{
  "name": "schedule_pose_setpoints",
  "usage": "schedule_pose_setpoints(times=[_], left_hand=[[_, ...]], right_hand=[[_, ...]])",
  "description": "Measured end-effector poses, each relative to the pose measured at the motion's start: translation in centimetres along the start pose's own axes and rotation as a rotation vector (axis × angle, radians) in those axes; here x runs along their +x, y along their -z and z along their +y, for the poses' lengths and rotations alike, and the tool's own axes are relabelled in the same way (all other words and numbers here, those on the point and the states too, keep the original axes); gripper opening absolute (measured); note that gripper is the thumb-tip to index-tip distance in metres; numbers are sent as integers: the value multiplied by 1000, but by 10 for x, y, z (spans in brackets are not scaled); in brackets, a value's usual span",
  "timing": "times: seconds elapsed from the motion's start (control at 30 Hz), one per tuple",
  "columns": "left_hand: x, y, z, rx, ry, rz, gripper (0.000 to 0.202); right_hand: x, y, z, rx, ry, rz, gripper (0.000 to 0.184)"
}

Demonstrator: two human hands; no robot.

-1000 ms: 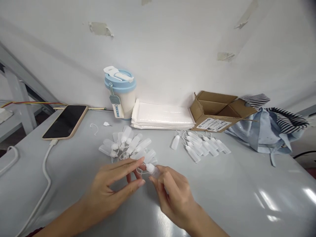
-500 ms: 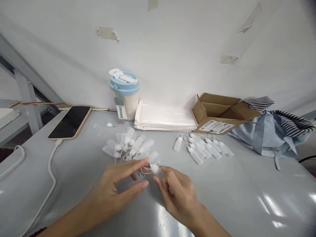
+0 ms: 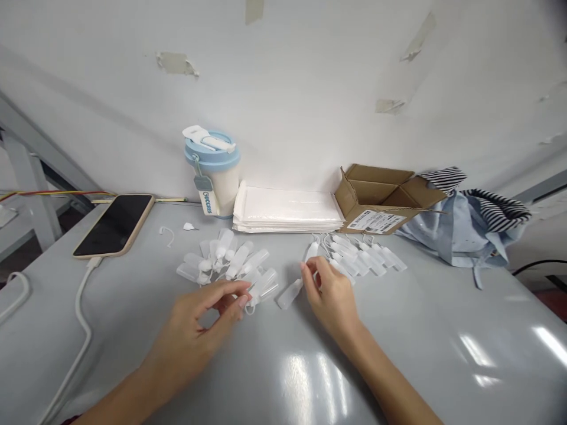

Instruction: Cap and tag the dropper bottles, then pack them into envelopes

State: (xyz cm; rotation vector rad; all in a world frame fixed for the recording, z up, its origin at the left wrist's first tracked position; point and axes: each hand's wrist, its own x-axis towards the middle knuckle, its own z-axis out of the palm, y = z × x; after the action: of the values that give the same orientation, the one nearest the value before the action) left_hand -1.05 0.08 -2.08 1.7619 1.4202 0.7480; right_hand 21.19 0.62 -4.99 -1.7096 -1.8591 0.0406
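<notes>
A pile of small translucent plastic squeeze bottles (image 3: 239,260) with white caps and loop straps lies mid-table. At its near edge, my left hand (image 3: 204,324) has thumb and forefinger closed at the cap end of one bottle (image 3: 264,284). My right hand (image 3: 332,295) is to the right, its fingertips pinched at the capped end of a single small bottle (image 3: 290,294), which slants toward the lower left. The fingers hide that bottle's cap. Just behind the right hand, a row of similar bottles (image 3: 365,257) lies side by side, one (image 3: 312,251) a little apart.
At the back stand a blue-lidded cup (image 3: 217,183), a stack of white padded envelopes (image 3: 287,209) and an open cardboard box (image 3: 376,203). A blue cloth bag (image 3: 452,236) lies right. A phone (image 3: 115,225) with white cable (image 3: 80,307) and small loose caps (image 3: 189,226) are left.
My right hand has carried a bottle rightward from the pile toward the row. My left hand's fingers have closed from spread to a pinch at the pile. The view has shifted slightly.
</notes>
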Motion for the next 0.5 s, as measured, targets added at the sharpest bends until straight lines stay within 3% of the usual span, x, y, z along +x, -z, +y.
schedule_pose_setpoints(times=[0.1, 0.23, 0.33, 0.5], left_hand=[[-1, 0, -1, 23, -4, -21, 21], [-2, 0, -3, 34, -13, -36, 20], [-3, 1, -3, 32, -23, -45, 21], [-2, -1, -3, 16, -13, -16, 21]], right_hand=[[5, -1, 9, -173, -18, 24, 25], [7, -5, 15, -293, -42, -110, 24], [7, -8, 17, -226, -61, -142, 19], [5, 0, 10, -58, -69, -77, 19]])
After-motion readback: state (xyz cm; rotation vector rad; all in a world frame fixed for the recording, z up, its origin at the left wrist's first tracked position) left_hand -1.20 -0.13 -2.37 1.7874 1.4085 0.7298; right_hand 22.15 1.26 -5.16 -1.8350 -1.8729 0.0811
